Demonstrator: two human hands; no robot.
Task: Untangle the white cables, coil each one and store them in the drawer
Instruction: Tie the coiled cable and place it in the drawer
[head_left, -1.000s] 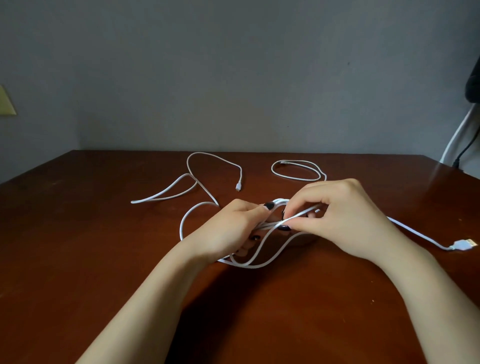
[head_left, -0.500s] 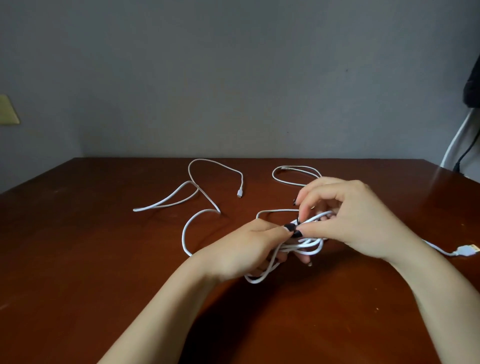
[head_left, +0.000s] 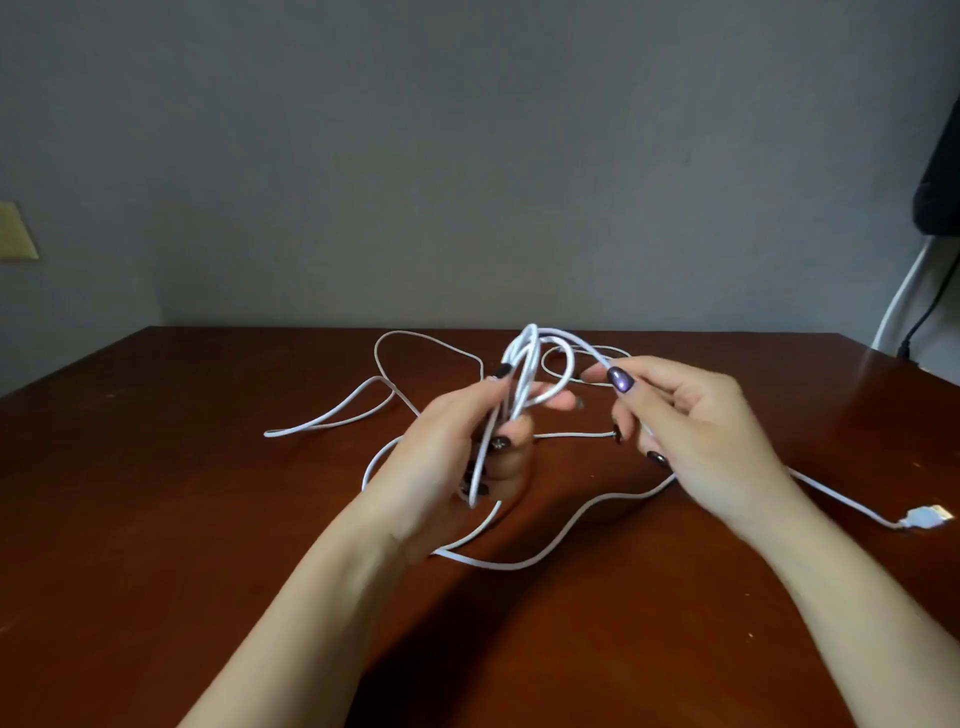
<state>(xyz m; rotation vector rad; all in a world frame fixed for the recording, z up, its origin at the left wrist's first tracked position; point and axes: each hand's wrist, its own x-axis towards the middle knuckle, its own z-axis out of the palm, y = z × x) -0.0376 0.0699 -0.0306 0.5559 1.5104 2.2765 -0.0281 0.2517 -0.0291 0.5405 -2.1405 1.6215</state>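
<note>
The left hand grips a bunch of white cable loops, raised above the middle of the table. The right hand pinches one strand running from the bunch. Cable trails to a USB plug near the right edge. A slack cable lies toward the far edge. Broad wood shows toward the left and near edges.

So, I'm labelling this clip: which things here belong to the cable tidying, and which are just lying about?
Part of the job: looped white cable held by the left hand, its strand pinched by the right hand; loose white cable on the brown wooden table; white USB plug.
Just there: beige wall plate; black object at the right edge.
</note>
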